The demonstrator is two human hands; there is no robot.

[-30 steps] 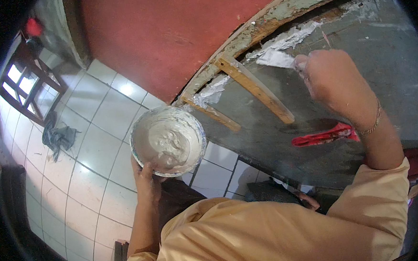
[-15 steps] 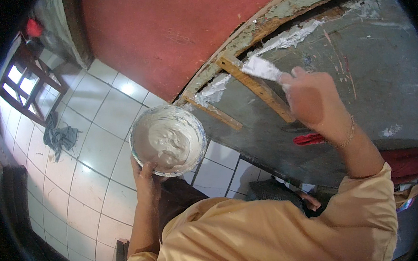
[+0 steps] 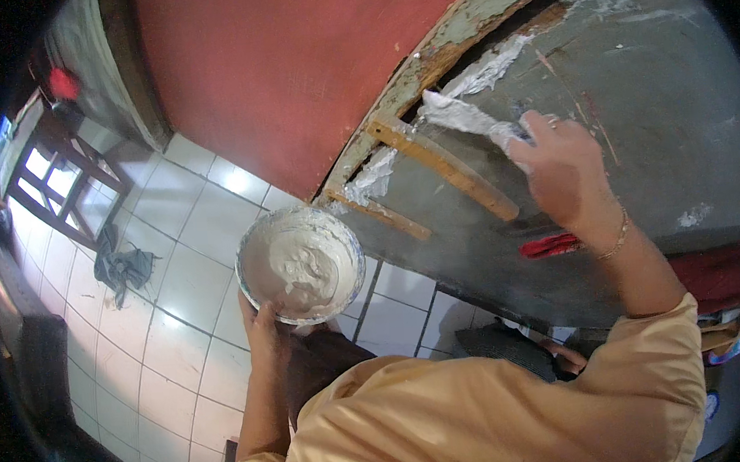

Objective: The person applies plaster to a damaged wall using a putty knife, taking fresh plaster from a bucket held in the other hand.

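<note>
Two bare hands are at work, seen from above. The left hand (image 3: 265,329) grips the near-left rim of a round bowl (image 3: 352,253), thumb over the edge, holding it above a white tiled floor (image 3: 191,331), just off the left end of a grey worktop (image 3: 669,141). Thick white paste (image 3: 307,267) lies inside the bowl. The right hand (image 3: 564,167) is closed around a scraper (image 3: 472,119) over the worktop; its blade, thickly coated in white, points toward a dark gap beside a red wall (image 3: 284,75). Whether the blade touches anything is unclear. Rough white filler (image 3: 491,67) lines part of that gap. Two wooden strips (image 3: 451,168) lie near the blade, between scraper and bowl. A red cloth (image 3: 547,246) rests near the right wrist. Farther left, a grey rag (image 3: 124,267) lies on the floor beside a wooden chair (image 3: 66,177).
</note>
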